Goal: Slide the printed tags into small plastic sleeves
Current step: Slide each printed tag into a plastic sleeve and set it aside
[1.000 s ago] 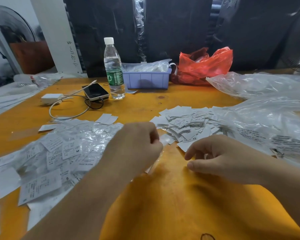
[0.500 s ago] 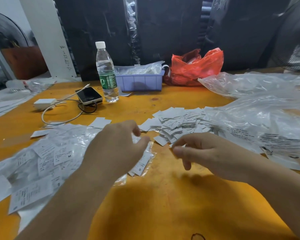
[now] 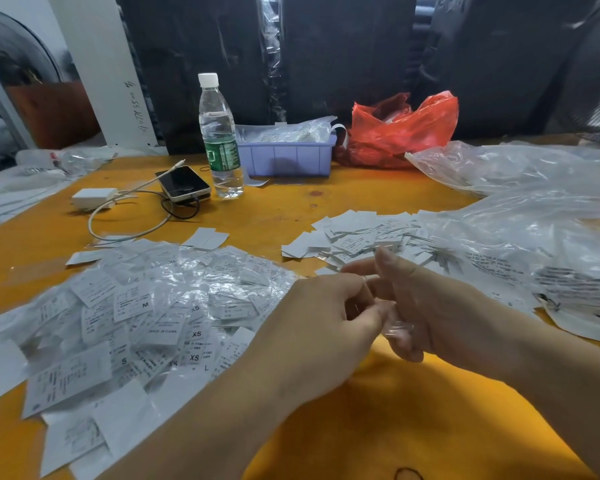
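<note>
Both hands meet above the orange counter [image 3: 326,209]: a clear plastic sleeve [image 3: 394,323] is pinched by the left hand [image 3: 321,327] and gripped by the right hand [image 3: 426,306].

One bottle [image 3: 219,140], two hands [image 3: 321,327]

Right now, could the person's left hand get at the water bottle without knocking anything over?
Probably not straight away. The left hand is pinching a small clear sleeve together with the right hand. The water bottle stands far back, with the pile of sleeved tags and the phone between.
</note>
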